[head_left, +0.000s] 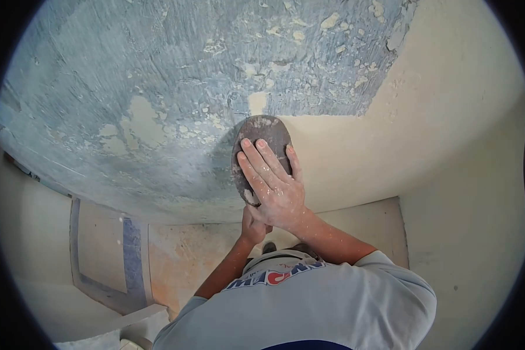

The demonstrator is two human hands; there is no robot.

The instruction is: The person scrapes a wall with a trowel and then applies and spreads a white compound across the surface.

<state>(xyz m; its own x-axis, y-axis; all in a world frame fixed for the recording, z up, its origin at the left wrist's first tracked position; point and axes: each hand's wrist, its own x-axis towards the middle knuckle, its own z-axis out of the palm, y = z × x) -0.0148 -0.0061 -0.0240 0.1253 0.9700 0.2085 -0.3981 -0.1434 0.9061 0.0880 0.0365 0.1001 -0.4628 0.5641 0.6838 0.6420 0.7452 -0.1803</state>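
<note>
Against the wall [175, 70], a dark oval tool [280, 131] is lying where a patchy grey-blue coat [186, 64] is meeting a smooth cream coat [338, 146]. The right hand [280, 195] is resting on the tool, its fingers reaching out open and nearly straight across the back. Just below the tool, the left hand [255, 224] is sitting partly hidden; I cannot tell whether its fingers are gripping anything. Grey-blue is spreading above and left of the tool, cream to its right. Farther below it, a light grey shirt [309, 297] is showing.
</note>
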